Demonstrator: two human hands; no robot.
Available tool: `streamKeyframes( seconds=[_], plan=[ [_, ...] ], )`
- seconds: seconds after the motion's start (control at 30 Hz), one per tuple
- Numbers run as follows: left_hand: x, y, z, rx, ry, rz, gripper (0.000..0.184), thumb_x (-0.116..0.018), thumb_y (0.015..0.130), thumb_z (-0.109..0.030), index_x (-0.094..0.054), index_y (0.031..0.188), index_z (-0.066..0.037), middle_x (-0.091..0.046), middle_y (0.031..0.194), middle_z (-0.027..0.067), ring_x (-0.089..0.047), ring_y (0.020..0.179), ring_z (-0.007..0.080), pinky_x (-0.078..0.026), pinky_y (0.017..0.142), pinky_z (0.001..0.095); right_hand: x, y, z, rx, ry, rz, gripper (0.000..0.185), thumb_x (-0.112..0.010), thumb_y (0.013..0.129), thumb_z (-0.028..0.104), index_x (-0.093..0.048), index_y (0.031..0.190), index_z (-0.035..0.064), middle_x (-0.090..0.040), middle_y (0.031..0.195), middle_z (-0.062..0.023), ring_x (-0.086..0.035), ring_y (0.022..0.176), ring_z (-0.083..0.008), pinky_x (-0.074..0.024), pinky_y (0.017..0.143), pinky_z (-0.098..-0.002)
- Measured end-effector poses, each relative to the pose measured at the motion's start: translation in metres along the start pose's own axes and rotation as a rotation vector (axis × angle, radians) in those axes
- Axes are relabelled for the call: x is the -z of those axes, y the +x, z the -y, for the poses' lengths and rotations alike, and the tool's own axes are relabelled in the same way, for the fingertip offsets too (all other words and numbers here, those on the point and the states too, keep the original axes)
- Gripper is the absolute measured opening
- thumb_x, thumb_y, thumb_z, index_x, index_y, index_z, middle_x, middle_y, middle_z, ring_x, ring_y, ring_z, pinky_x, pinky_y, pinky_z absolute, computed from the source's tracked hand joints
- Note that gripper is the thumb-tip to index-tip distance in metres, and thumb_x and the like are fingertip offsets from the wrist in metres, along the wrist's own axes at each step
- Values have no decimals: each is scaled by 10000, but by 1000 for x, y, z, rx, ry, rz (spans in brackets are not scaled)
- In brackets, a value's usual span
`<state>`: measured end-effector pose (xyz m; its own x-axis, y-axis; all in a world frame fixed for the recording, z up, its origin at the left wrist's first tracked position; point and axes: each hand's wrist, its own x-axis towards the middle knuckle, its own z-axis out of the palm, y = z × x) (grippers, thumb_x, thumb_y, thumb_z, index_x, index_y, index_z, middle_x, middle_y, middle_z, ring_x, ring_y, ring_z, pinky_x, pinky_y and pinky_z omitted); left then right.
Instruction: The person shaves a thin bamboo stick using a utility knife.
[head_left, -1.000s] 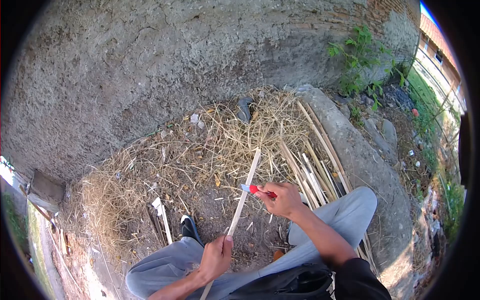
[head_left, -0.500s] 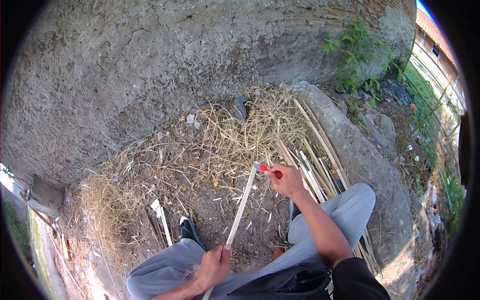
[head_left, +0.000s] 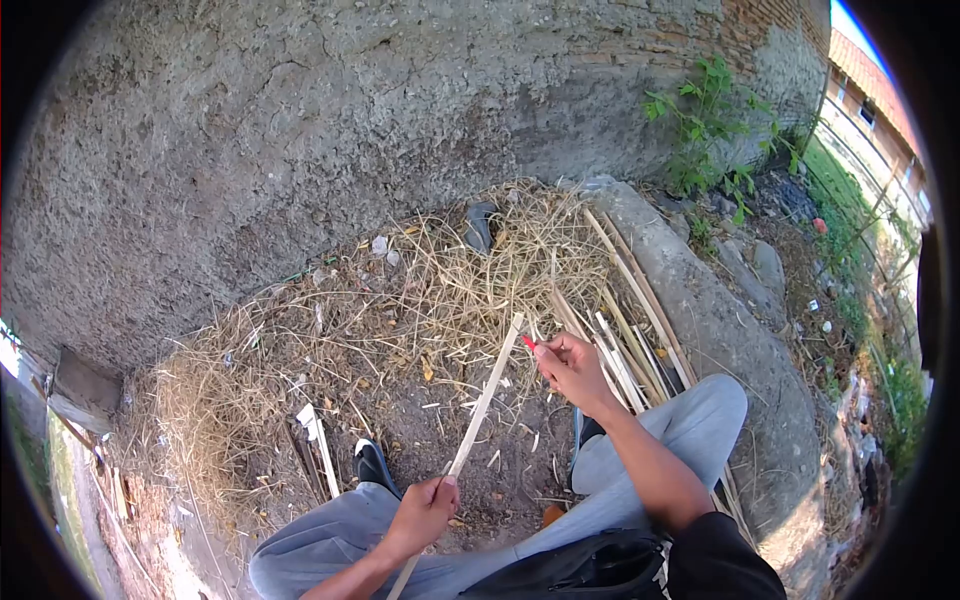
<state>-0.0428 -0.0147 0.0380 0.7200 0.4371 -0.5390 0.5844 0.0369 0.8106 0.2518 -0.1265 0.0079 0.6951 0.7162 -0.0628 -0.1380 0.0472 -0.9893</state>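
A long pale wooden strip (head_left: 484, 402) slants up from my lap, its upper end over the straw. My left hand (head_left: 424, 512) is closed round its lower part, between my knees. Close to the strip's upper end, my right hand (head_left: 572, 370) grips a red-handled knife (head_left: 529, 343), mostly hidden by the fingers. The blade cannot be made out. Pale shavings lie on the soil below the strip.
Several split wooden strips (head_left: 622, 365) lie to the right beside a large rock slab (head_left: 700, 300). Dry straw (head_left: 440, 260) covers ground along the rough wall (head_left: 350, 130). A dark shoe (head_left: 372, 465) shows at left, and a green plant (head_left: 705, 125) grows behind.
My right hand moved up along the strip toward its upper end with the knife, then slightly right. The knife has turned and its blade no longer shows. My left hand still holds the strip.
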Motion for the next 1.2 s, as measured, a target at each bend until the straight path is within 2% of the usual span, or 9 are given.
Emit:
streamKeyframes(
  seconds=[0.17, 0.3, 0.37, 0.57, 0.77, 0.83, 0.93, 1.13, 1.2],
  plan=[
    [-2, -1, -3, -46, 16, -35, 415, -457, 1063, -314, -562, 787, -23, -490, 619, -13, -438, 572, 66, -386, 529, 277, -7, -4, -13, 151, -135, 19, 174, -673, 964, 175, -651, 936, 5, -618, 704, 2, -503, 609, -28, -369, 524, -237],
    [0, 0, -8, 21, -37, -34, 413, -459, 1064, -324, -574, 809, -21, -516, 623, 2, -470, 562, 75, -406, 527, 282, -4, -12, -7, 278, -578, 4, 201, -705, 942, 220, -653, 914, 28, -728, 814, -78, -636, 611, -125, -481, 563, -274],
    [-1, 1, -5, 69, -71, -47, 417, -455, 1065, -327, -576, 807, -23, -519, 617, 6, -472, 552, 79, -412, 524, 287, -4, -10, -3, 488, -754, -31, 233, -733, 907, 259, -660, 879, 39, -742, 833, -126, -683, 599, -243, -527, 570, -340],
    [-11, -4, 13, -100, 105, -118, 417, -436, 1068, -314, -584, 802, -29, -517, 580, 25, -488, 533, 99, -430, 529, 313, 3, -10, 3, 551, -735, -15, 253, -730, 899, 281, -663, 822, 50, -723, 769, -115, -682, 590, -299, -536, 548, -363],
    [-14, -21, 0, -193, 204, -76, 416, -416, 1083, -305, -524, 787, -34, -474, 602, -15, -453, 528, 61, -394, 493, 262, 8, -18, 15, 498, -888, -31, 244, -710, 894, 363, -653, 843, 132, -752, 849, -48, -702, 655, -293, -546, 575, -410],
    [-18, -25, -12, -234, 258, -182, 401, -448, 1053, -363, -619, 856, -59, -560, 623, 90, -571, 570, 239, -441, 542, 406, 10, -9, -3, 523, -866, -30, 240, -713, 890, 361, -655, 842, 133, -750, 840, -45, -699, 646, -287, -544, 571, -407],
    [-21, -31, -31, -244, 231, -173, 472, -391, 1076, -379, -568, 783, -53, -466, 591, 59, -481, 553, 173, -413, 525, 373, 8, -8, -17, 552, -857, -47, 219, -714, 888, 360, -677, 864, 146, -745, 813, -42, -689, 624, -281, -537, 563, -400],
    [-14, -19, -11, -54, 197, -122, 415, -436, 1064, -306, -571, 784, -32, -530, 573, 38, -508, 513, 119, -427, 506, 326, 7, 2, -9, 260, -936, 42, 237, -706, 887, 397, -699, 909, 161, -729, 775, -72, -691, 660, -304, -519, 597, -425],
    [-14, -18, -9, -62, 181, -115, 418, -434, 1066, -303, -563, 775, -32, -522, 570, 32, -499, 509, 115, -420, 499, 323, 10, 10, -26, 342, -911, -8, 260, -694, 892, 427, -697, 902, 167, -710, 723, -71, -672, 627, -308, -500, 578, -426]
  ],
)
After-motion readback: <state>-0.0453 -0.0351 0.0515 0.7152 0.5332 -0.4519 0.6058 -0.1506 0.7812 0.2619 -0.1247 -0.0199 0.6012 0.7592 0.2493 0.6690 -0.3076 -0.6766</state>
